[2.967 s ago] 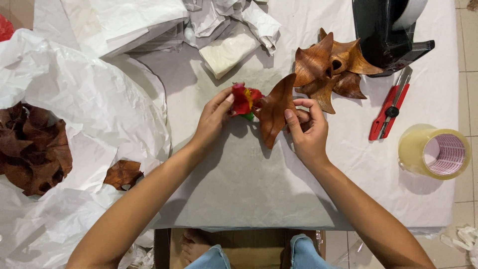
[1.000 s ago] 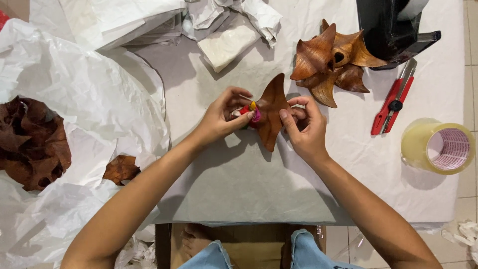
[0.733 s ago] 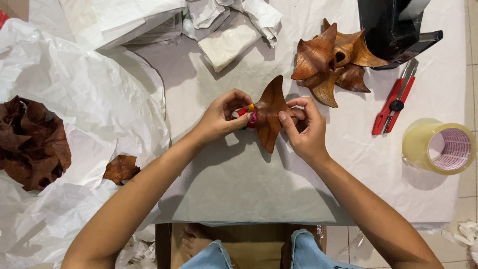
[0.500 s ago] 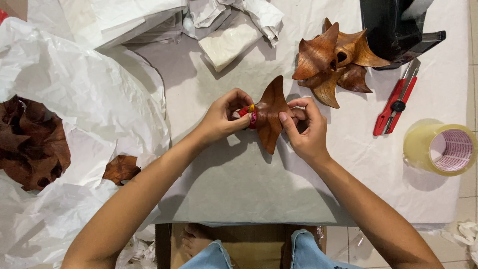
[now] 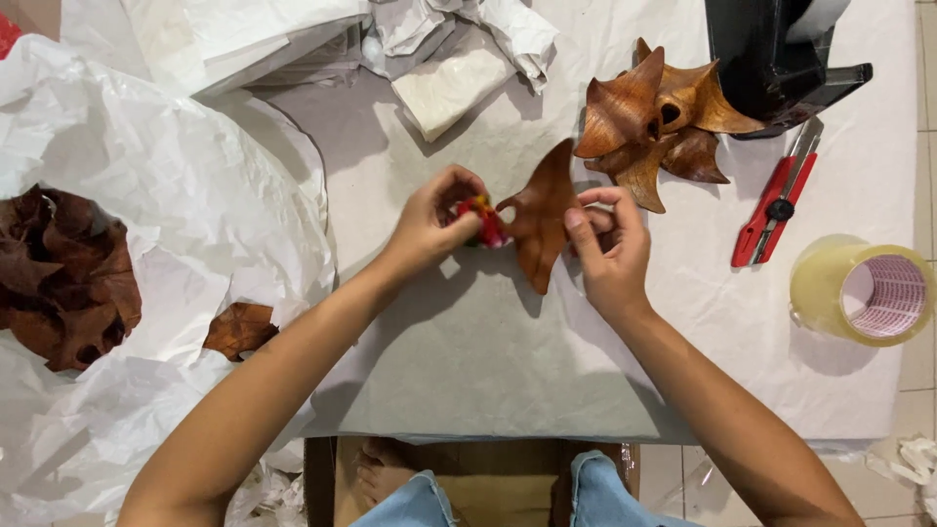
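Observation:
My right hand (image 5: 607, 249) grips a brown dried leaf-like pod (image 5: 542, 220) with pointed tips, held upright over the grey paper-covered table (image 5: 468, 381). Against the pod's left side my left hand (image 5: 434, 222) pinches a small red flower (image 5: 485, 222) with a touch of yellow and green. Both hands meet at the table's middle. A cluster of similar brown pods (image 5: 652, 122) lies just beyond my right hand.
A red utility knife (image 5: 778, 203), a roll of clear tape (image 5: 864, 290) and a black tape dispenser (image 5: 776, 54) lie at the right. Crumpled white paper (image 5: 146, 195) covers the left, with a heap of dark dried leaves (image 5: 63, 278) and a single leaf (image 5: 241, 329). A cardboard box (image 5: 468, 483) sits below.
Three seconds ago the red flower was held a little apart to the pod's left; it has since been pressed against the pod. Over the last second the hands barely shift.

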